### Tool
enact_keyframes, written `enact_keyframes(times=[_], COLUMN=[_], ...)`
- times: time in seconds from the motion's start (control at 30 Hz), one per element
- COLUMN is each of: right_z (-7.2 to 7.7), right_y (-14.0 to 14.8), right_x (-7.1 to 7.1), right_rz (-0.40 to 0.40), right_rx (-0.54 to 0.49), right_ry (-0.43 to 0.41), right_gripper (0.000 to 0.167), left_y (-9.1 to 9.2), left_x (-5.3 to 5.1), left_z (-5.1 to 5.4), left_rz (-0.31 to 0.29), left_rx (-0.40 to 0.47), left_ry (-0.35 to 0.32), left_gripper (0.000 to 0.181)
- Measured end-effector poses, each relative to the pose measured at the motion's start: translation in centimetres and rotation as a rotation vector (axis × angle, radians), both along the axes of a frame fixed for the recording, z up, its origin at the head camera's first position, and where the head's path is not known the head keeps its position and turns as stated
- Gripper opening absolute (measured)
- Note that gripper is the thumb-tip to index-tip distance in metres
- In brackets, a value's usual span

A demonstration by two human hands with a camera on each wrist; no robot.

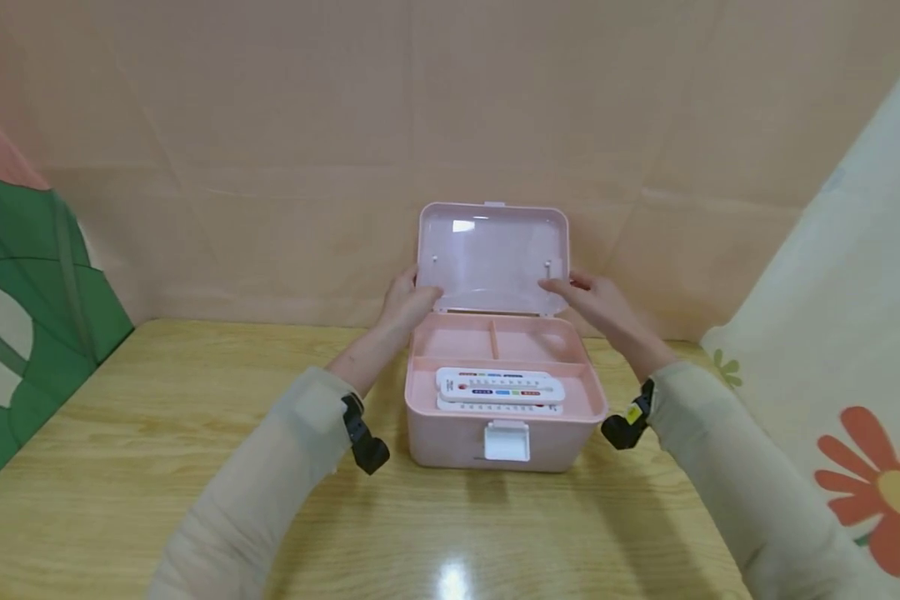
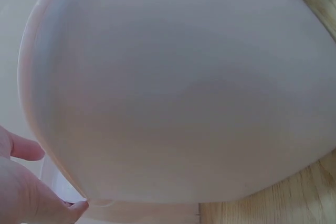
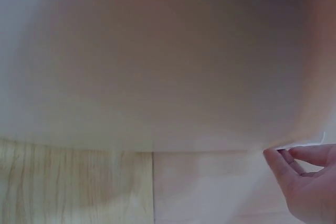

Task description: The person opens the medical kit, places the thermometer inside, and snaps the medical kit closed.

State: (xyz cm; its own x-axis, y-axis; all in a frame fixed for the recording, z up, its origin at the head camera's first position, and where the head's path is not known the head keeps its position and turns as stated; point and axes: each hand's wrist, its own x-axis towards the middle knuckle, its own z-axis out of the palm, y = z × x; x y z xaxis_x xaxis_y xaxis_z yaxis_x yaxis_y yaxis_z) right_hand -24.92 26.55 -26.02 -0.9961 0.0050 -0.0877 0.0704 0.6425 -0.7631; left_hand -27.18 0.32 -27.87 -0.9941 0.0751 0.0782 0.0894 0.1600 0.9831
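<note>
A pink plastic storage box stands on the table, its translucent lid raised upright at the back. My left hand holds the lid's lower left edge, thumb on the inner face and fingers behind. On the opposite side, my right hand grips the lower right edge in the same way. Several white strip thermometers with printed scales lie stacked in the front compartment. A white latch hangs on the box's front. Both wrist views are largely filled by the box wall, with the left fingers at its edge.
The wooden table spreads to both sides and in front of the box. A plain cloth backdrop hangs close behind the lid. At the right hangs a white cloth with a red flower; green leaf shapes appear at the left.
</note>
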Motion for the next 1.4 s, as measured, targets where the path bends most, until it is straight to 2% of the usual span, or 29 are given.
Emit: enact_keyframes(times=[0.17,0.5,0.77,1.17,1.4], right_z=[0.42,0.55,0.66,0.69,0.55], right_y=[-0.33,-0.33,-0.46,-0.36,-0.18], right_x=[-0.21,-0.09,0.25,0.44,0.45], right_rz=[-0.021,-0.042,-0.034,-0.059,-0.075], right_rx=[-0.05,-0.113,-0.112,-0.161,-0.172], right_ry=[-0.062,-0.048,-0.051,-0.024,-0.01], right_gripper=[0.09,0.086,0.084,0.082,0.084], left_y=[0.09,0.09,-0.01,0.03,0.12], left_x=[-0.11,-0.04,0.16,0.28,0.26], left_z=[0.18,0.56,0.65,0.69,0.88], left_rz=[0.022,0.017,0.026,0.026,0.032], left_rx=[-0.003,-0.012,-0.053,-0.041,-0.039], left_ry=[-0.022,-0.02,-0.013,0.006,-0.007], left_gripper=[0.058,0.069,0.068,0.069,0.078])
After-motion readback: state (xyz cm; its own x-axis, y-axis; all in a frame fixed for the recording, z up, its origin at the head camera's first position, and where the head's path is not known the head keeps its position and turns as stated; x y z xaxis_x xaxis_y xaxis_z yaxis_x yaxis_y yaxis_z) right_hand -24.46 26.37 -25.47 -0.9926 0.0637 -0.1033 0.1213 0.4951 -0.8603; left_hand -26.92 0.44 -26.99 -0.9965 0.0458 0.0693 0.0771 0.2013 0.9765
